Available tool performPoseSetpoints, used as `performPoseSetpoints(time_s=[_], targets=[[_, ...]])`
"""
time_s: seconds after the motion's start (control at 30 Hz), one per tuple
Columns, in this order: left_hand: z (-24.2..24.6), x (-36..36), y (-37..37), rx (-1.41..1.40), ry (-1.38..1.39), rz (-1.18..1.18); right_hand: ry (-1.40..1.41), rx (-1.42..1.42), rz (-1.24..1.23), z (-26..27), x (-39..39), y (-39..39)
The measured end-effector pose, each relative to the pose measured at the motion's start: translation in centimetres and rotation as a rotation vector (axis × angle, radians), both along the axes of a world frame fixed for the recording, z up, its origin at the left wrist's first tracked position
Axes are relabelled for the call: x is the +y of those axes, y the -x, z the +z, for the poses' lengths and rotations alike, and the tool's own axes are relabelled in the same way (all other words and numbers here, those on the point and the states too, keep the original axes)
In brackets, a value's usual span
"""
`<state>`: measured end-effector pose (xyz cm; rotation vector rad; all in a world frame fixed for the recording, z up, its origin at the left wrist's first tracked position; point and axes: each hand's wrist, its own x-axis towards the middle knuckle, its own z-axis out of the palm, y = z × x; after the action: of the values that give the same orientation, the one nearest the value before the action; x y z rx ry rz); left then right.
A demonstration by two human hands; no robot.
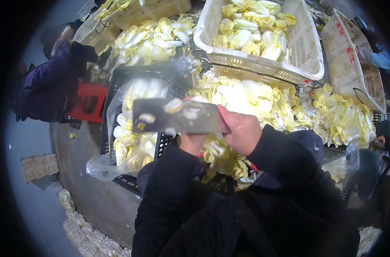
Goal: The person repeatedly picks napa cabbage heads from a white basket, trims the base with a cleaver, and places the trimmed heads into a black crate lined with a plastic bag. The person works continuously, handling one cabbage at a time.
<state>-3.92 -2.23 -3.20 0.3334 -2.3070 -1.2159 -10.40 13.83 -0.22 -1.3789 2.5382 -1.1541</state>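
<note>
My right hand (241,128) grips the handle of a cleaver (164,120). Its broad, dark blade is held flat to the left, with pale cabbage scraps stuck to it. Behind the blade is my left hand (192,144); its fingers are mostly hidden, and whether they hold anything cannot be made out. To the left, a black plastic crate (105,128) lined with a clear plastic bag (102,167) holds napa cabbages (124,135). A heap of loose cabbage leaves (246,96) lies just beyond my hands, and more leaves hang between my knees.
A large white slatted crate (262,66) of napa cabbages stands ahead. Another white crate (339,54) leans at right above more leaves (346,119). At left, a person in purple (47,80) sits by a red stool (88,102). Bagged produce (89,237) lines the lower-left floor.
</note>
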Motion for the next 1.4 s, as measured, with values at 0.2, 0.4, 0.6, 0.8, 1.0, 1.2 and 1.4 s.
performPoseSetpoints(time_s=[0.2, 0.4, 0.6, 0.8, 1.0, 1.2, 1.4], targets=[[0.3, 0.7, -0.1, 0.002, 0.499, 0.18, -0.082, -0.1, -0.124, 0.0, -1.2, 2.1], [0.4, 0.3, -0.3, -0.048, 0.511, 0.148, 0.149, -0.035, -0.108, 0.1, 0.0, 2.3], [-0.6, 0.2, 0.1, -0.005, -0.521, 0.108, 0.184, 0.12, 0.045, 1.5, 0.2, 0.8], [2.7, 1.0, -0.3, -0.201, -0.102, -0.02, -0.14, -0.058, -0.258, 0.2, 0.3, 4.9], [8.2, -6.1, -1.4, 0.228, -1.225, -0.111, 0.337, -0.184, -0.306, 0.1, 0.7, 6.2], [14.9, -25.1, -7.2, -0.211, -0.648, 0.235, 0.234, -0.514, -0.329, 0.9, 0.7, 6.3], [0.4, -30.1, -9.9, -1.598, 1.424, -0.213, 0.238, -0.573, -0.284, 1.0, 0.8, 5.9]])
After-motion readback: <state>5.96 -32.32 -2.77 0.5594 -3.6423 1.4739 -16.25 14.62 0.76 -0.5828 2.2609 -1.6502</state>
